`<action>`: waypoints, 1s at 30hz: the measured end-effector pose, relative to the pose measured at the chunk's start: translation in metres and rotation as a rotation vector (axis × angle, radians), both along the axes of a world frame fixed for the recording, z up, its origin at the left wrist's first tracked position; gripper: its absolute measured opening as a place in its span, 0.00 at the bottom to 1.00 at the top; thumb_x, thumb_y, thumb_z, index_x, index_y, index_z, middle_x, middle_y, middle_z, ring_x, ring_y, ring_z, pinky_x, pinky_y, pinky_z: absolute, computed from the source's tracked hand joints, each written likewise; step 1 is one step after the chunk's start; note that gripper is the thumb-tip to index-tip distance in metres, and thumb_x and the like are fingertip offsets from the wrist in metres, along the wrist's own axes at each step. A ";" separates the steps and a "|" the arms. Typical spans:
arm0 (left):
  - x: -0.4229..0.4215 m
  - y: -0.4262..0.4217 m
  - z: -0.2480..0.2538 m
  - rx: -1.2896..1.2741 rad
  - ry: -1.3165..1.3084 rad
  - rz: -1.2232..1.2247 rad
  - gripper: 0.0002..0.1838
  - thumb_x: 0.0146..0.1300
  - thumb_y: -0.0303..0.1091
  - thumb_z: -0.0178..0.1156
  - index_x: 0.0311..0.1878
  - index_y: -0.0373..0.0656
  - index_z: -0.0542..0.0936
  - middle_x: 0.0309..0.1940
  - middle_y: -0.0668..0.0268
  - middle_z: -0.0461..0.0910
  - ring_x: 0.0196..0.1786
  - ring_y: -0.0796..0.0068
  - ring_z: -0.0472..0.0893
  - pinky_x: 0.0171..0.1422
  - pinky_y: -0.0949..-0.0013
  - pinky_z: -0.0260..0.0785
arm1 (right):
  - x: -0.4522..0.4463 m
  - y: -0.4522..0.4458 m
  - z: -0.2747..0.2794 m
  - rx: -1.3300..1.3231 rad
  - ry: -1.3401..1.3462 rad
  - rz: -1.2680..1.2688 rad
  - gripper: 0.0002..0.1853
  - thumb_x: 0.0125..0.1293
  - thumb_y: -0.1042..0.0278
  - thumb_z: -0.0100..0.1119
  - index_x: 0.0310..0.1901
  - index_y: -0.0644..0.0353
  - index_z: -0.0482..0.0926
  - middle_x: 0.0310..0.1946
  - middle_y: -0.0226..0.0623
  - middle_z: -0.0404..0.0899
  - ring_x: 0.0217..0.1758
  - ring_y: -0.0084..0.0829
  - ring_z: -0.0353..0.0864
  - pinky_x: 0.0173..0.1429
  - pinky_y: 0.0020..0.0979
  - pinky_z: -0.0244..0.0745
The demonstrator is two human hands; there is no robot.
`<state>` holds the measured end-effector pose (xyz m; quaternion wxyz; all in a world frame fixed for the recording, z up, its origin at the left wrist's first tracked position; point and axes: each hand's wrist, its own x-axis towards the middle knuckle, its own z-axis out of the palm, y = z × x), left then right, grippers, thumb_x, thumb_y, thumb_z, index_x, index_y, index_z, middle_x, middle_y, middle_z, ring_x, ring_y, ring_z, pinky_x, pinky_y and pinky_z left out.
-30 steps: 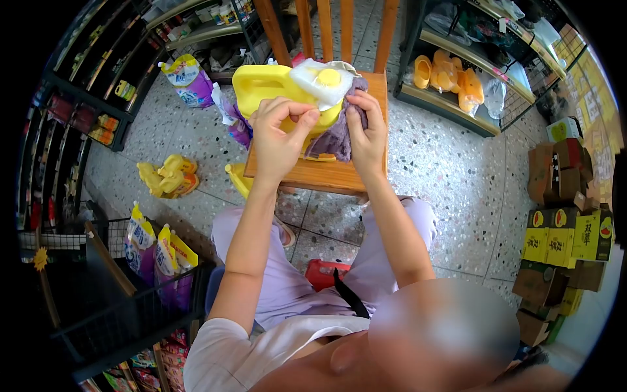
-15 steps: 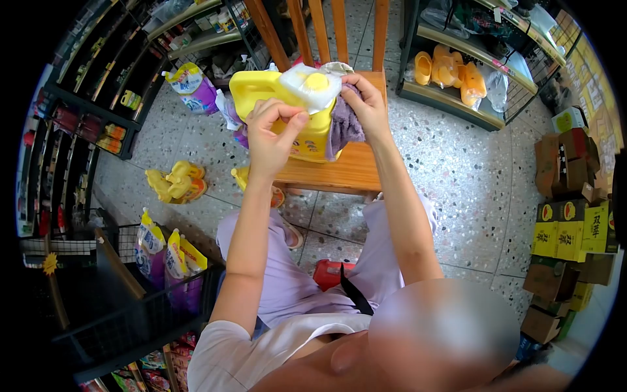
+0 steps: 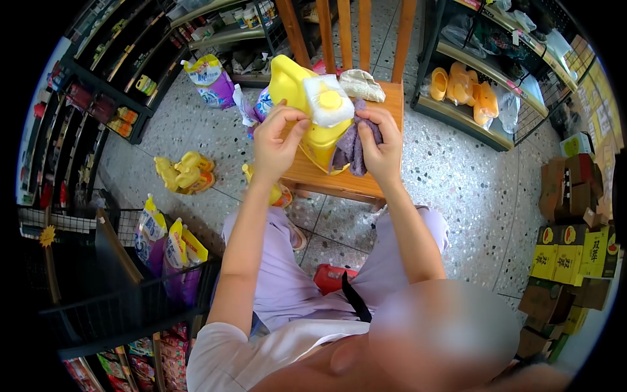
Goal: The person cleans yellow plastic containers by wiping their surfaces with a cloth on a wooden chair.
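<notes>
On the wooden chair rests a yellow jug (image 3: 287, 78), tilted, its handle toward the back left. A white translucent wrapping (image 3: 316, 89) surrounds its yellow cap (image 3: 330, 100). My left hand (image 3: 277, 138) is beside the jug's left side, thumb and index finger pinched near the wrapping's lower left edge. Whatever sits in that pinch is too small to make out. My right hand (image 3: 381, 140) is closed on a purple cloth (image 3: 351, 147) that hangs against the jug's right side. Behind it, an off-white folded cloth (image 3: 361, 85) lies on the seat.
The chair (image 3: 382, 176) stands before my knees. Purple detergent bags (image 3: 212, 85) and yellow bottles (image 3: 186, 173) stand on the floor to the left. A shelf (image 3: 450, 108) with orange clogs (image 3: 483, 103) is at right, near stacked cartons (image 3: 562, 255). A red object (image 3: 330, 279) lies between my legs.
The jug has turned and tilted. My right hand has left the wrapping's upper right edge and come down onto the purple cloth. The off-white cloth shows more fully.
</notes>
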<state>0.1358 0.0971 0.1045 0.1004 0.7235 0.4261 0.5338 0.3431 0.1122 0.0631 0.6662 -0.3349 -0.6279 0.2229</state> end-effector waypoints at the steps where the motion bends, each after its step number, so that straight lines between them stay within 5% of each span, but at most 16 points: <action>1: -0.001 -0.001 0.001 -0.015 -0.003 -0.013 0.05 0.63 0.27 0.68 0.35 0.37 0.82 0.33 0.63 0.83 0.41 0.66 0.83 0.69 0.57 0.69 | -0.001 -0.004 0.003 0.048 -0.034 -0.041 0.11 0.61 0.83 0.62 0.46 0.67 0.81 0.45 0.46 0.82 0.50 0.42 0.83 0.57 0.35 0.77; 8: -0.010 0.010 0.003 -0.079 -0.032 -0.082 0.04 0.61 0.27 0.69 0.37 0.38 0.86 0.33 0.62 0.88 0.39 0.67 0.87 0.70 0.56 0.70 | -0.023 -0.038 0.014 0.557 -0.403 -0.129 0.22 0.50 0.80 0.67 0.50 0.63 0.82 0.46 0.41 0.83 0.45 0.40 0.84 0.48 0.35 0.80; 18: -0.014 0.007 0.023 -0.278 -0.045 -0.165 0.03 0.64 0.25 0.67 0.36 0.35 0.84 0.32 0.67 0.85 0.38 0.78 0.82 0.72 0.64 0.66 | -0.056 -0.054 0.046 0.356 -0.919 -0.436 0.18 0.56 0.70 0.59 0.49 0.63 0.80 0.48 0.36 0.80 0.44 0.31 0.79 0.39 0.27 0.74; 20: -0.017 0.009 0.019 -0.239 -0.028 -0.185 0.04 0.63 0.27 0.68 0.38 0.36 0.85 0.33 0.65 0.85 0.38 0.75 0.84 0.52 0.69 0.71 | -0.055 -0.052 0.052 0.373 -0.978 -0.427 0.16 0.55 0.69 0.59 0.47 0.63 0.80 0.47 0.35 0.80 0.43 0.30 0.78 0.38 0.27 0.73; 21: -0.018 0.010 0.018 -0.214 -0.020 -0.197 0.05 0.63 0.27 0.68 0.39 0.36 0.85 0.34 0.63 0.85 0.38 0.74 0.85 0.43 0.71 0.74 | -0.054 -0.051 0.052 0.379 -0.958 -0.390 0.15 0.55 0.70 0.59 0.46 0.62 0.80 0.47 0.34 0.80 0.43 0.30 0.78 0.37 0.28 0.73; 30: -0.018 0.007 0.012 -0.212 -0.052 -0.184 0.05 0.63 0.28 0.68 0.39 0.36 0.85 0.35 0.64 0.85 0.40 0.74 0.84 0.46 0.72 0.73 | -0.029 -0.072 0.007 -0.020 -0.861 0.126 0.11 0.54 0.78 0.62 0.41 0.57 0.83 0.38 0.31 0.85 0.41 0.35 0.83 0.43 0.37 0.80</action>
